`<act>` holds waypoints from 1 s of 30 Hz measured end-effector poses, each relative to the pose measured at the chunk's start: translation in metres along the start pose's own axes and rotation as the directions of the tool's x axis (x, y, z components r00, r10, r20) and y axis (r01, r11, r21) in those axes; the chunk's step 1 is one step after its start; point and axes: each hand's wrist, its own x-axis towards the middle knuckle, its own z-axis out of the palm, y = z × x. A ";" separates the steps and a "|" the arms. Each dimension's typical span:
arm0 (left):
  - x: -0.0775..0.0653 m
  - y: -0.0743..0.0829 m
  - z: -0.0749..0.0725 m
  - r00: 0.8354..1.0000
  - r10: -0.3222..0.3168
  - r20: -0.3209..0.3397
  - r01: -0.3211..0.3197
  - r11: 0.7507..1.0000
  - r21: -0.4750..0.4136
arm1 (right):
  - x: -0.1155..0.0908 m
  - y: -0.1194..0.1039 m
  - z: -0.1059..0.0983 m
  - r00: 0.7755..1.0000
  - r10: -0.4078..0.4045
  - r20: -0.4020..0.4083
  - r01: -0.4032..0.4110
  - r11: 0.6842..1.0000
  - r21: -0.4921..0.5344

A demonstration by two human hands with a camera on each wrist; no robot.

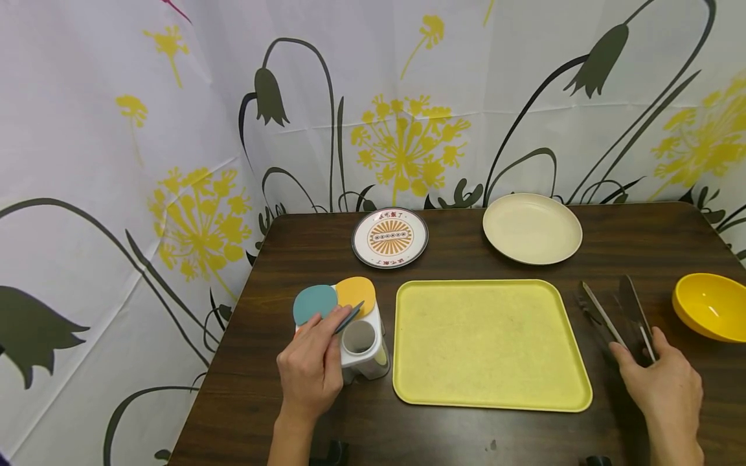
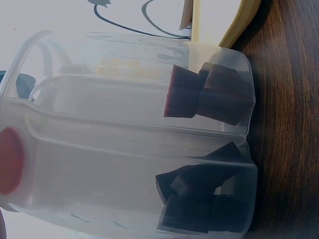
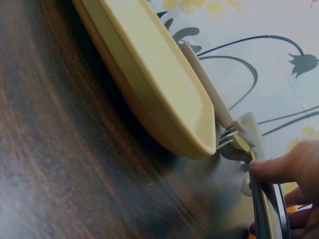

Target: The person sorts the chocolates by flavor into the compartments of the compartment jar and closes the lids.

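A clear seasoning box (image 1: 373, 369) with a white top stands left of centre. Its teal lid (image 1: 315, 304) and yellow lid (image 1: 355, 292) lie flat, while one front compartment shows its round opening. My left hand (image 1: 311, 366) is over the box, its fingers pinching a raised grey-blue lid (image 1: 351, 317) beside that opening. Dark red blocks (image 2: 209, 94) and blackish blocks (image 2: 199, 194) sit inside separate compartments in the left wrist view. At the right, my right hand (image 1: 664, 382) grips cutlery, including a knife (image 1: 631, 301) and a fork (image 3: 228, 138).
A yellow tray (image 1: 489, 343) lies between the hands. Behind it are a patterned plate (image 1: 390, 237) and a cream plate (image 1: 532, 228). A yellow bowl (image 1: 713, 307) stands right of the cutlery. A flowered curtain (image 1: 373, 129) hangs behind the dark wooden table (image 1: 454, 433).
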 end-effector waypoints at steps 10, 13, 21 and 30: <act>0.000 -0.001 0.000 1.000 -0.013 0.013 0.013 1.000 -0.002 | 0.000 0.000 0.000 1.000 -0.011 -0.009 0.011 1.000 -0.003; 0.000 -0.001 -0.001 1.000 -0.015 0.015 0.015 1.000 -0.004 | 0.000 -0.001 -0.001 1.000 -0.020 -0.015 0.020 1.000 0.002; 0.000 0.000 0.000 1.000 -0.008 0.009 0.008 1.000 -0.005 | -0.004 -0.006 -0.002 0.988 -0.093 -0.128 0.100 0.994 0.050; 0.000 0.000 0.000 1.000 0.007 -0.005 -0.007 1.000 -0.018 | -0.009 -0.023 0.006 0.887 -0.350 -0.302 0.403 0.906 0.132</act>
